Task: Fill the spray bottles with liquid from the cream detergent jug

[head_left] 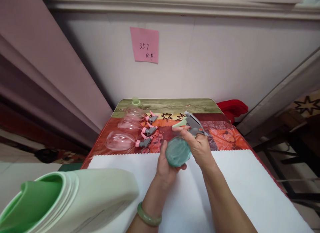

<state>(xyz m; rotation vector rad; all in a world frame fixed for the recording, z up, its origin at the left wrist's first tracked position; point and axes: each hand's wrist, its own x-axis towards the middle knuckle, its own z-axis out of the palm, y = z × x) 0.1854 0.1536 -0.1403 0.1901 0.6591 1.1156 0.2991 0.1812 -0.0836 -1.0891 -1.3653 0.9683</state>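
Head view: left hand (165,169) clamped round teal bottle (178,151), right hand (200,148) gripping its grey spray head (194,124), midway between table's (197,104) side edges; neck hidden, can't tell if tightened; three pink bottles (121,141) near left edge already have heads on.

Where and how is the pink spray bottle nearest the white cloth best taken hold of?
Probably by the tapered shoulder beside its pink collar, from above, on the white cloth side. The pink spray bottle lies on its side, narrowing toward that collar, with another pink bottle just behind. The left hand is nearer but cups the teal bottle.
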